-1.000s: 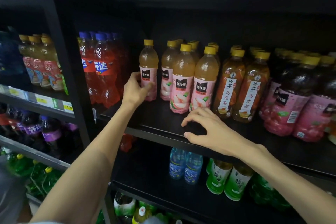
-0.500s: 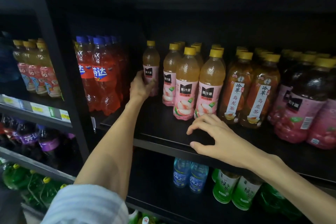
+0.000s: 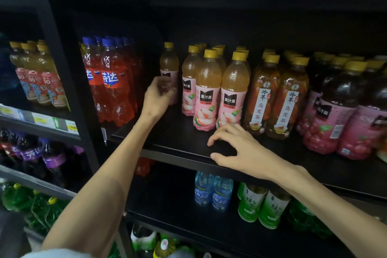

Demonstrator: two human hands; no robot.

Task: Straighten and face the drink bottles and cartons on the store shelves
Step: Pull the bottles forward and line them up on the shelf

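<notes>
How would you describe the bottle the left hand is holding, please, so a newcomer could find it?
Find the black middle shelf and its group of pink-labelled peach juice bottles. The held bottle is the leftmost, beside the red Fanta bottles. Unlike its neighbours it stands alone, set further back, with the left hand covering its label.

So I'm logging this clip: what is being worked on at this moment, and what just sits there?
In play:
- left hand gripping the lone peach juice bottle
- front peach juice bottles

Sitting by:
- right hand resting on the shelf edge
- red soda bottles
- oolong tea bottles
- green tea bottles
</notes>
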